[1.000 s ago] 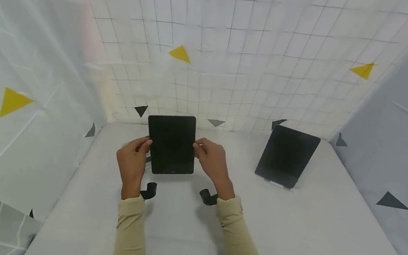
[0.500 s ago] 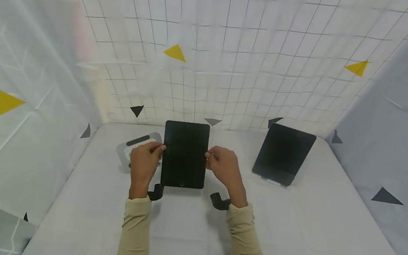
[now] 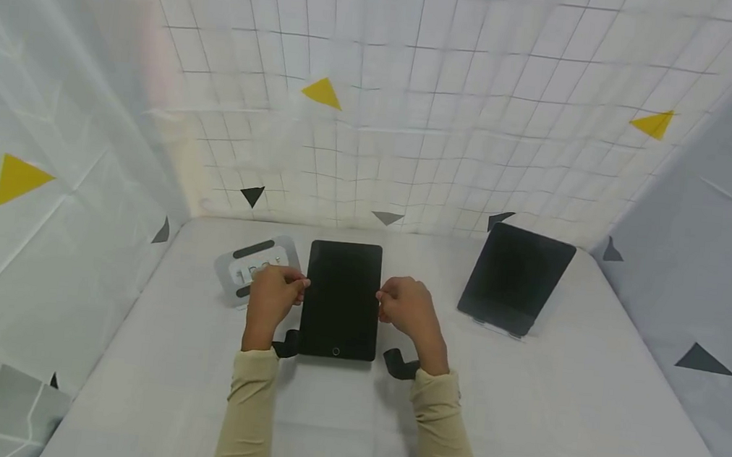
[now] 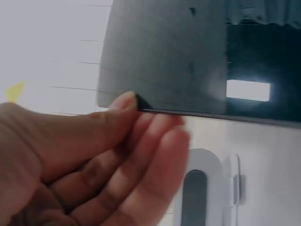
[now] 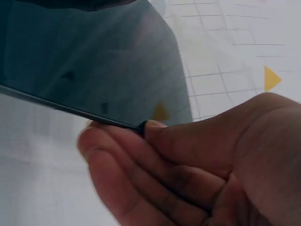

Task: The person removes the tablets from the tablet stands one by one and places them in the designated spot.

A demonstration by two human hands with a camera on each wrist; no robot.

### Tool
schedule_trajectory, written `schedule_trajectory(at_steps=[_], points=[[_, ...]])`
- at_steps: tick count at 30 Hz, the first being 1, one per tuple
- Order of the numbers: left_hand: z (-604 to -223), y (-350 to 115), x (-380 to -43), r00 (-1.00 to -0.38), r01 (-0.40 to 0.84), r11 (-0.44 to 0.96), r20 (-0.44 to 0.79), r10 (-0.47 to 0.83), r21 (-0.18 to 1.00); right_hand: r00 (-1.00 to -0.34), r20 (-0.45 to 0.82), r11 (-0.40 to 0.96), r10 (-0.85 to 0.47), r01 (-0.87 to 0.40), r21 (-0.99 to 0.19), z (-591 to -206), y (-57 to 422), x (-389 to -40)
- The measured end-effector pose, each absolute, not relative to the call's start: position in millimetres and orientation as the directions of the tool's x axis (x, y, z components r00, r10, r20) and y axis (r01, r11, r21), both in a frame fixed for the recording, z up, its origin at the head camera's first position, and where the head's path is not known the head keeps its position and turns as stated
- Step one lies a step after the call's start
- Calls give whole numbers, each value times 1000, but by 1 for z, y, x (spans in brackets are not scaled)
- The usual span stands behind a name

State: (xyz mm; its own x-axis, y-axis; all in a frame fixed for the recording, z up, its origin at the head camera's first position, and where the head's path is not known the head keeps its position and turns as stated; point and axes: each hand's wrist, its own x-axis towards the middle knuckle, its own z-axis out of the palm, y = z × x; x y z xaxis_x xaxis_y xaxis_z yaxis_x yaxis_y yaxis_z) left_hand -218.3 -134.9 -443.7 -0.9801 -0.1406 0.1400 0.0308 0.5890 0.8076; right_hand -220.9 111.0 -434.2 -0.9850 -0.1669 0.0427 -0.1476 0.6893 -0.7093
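In the head view, the left hand point(image 3: 273, 299) and right hand point(image 3: 407, 310) pinch opposite side edges of a black tablet point(image 3: 341, 300) over the tabletop point(image 3: 336, 422), nearer its left edge. The left hand partly hides a grey tray point(image 3: 224, 268) toward the back-left corner; a wide gap separates the right hand from a second tablet point(image 3: 517, 279) near the back-right corner. Left wrist: thumb on screen, fingers beneath. Right wrist: likewise.

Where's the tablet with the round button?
In the head view, the tablet is near the middle, its edges pinched by the left hand and right hand, right of the gray tray.
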Motion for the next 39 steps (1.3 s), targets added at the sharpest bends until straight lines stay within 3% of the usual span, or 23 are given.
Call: schedule_trajectory(at_steps=[8, 16, 26, 34, 39], points=[[-459, -135, -222, -990, -62, 633, 35, -139, 771, -976, -104, 690, -192, -59, -721, -446, 106, -225], [-467, -136, -224, -987, -93, 669, 21, -160, 738, -964, -189, 662, -186, 19, -749, -461, 100, -230], [-473, -137, -227, -982, -161, 698, -46, -180, 697, -962, -215, 655, -170, 52, -753, -468, 94, -233], [-476, -141, -230, -982, -164, 751, -31, -188, 639, -958, -161, 684, -238, -48, -728, -475, 91, -235], [-478, -141, -229, -981, -172, 757, -39, -190, 631, -962, -160, 699, -222, -43, -713, -480, 88, -236]])
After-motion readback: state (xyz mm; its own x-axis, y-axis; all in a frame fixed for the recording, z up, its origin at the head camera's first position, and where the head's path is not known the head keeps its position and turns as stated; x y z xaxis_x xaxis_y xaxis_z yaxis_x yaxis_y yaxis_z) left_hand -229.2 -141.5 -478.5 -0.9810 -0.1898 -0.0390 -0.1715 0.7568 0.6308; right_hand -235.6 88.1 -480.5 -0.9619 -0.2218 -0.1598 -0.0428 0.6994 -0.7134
